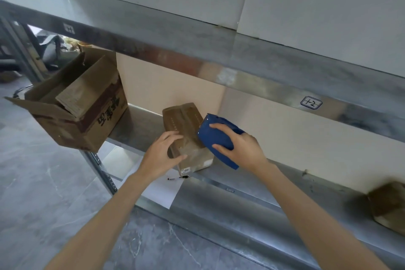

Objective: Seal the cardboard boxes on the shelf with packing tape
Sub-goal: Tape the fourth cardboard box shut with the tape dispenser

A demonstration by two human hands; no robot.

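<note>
Left hand point(163, 155) grips box point(184, 120), right hand point(241, 149) dispenser point(215, 136); label point(311, 102) perhaps "+2".

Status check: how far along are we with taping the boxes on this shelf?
Done: the small box has its flaps closed; some glossy tape seems to cover its near end. In hand: the left hand grips that box while the right hand holds the blue tape dispenser against its top. Left: the large box stands with flaps open; the box at the right edge is too blurred to judge.

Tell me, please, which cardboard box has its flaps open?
The large printed box on the far left; its flaps stand open, unlike the small middle box.
</note>
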